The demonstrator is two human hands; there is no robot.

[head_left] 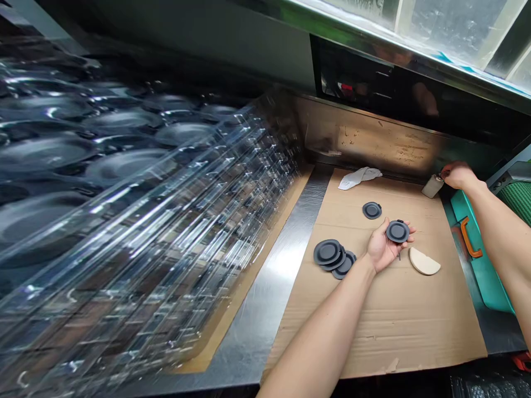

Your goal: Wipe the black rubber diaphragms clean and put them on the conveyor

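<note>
On the palm and fingers of my left hand (378, 247) lies a dark grey round plastic lid (397, 231) with a small tab at its rim, the thumb at its side. Farther back, my right hand (458, 174) is closed, its fingers curled at the top of a small greyish bottle (432, 186); what they pinch is hidden. Another matching lid (372, 210) lies flat behind my left hand. Several more overlap in a loose pile (329, 252) to the left. A cream-coloured pad (423, 261), round with one straight edge, rests right of my left hand.
Tall stacks of clear plastic trays (166, 237) fill the left side. Cardboard (373, 326) covers the metal bench (265, 298). A crumpled white cloth (359, 178) lies at the back. To the right stands a turquoise box (492, 276) with an orange handle (470, 237).
</note>
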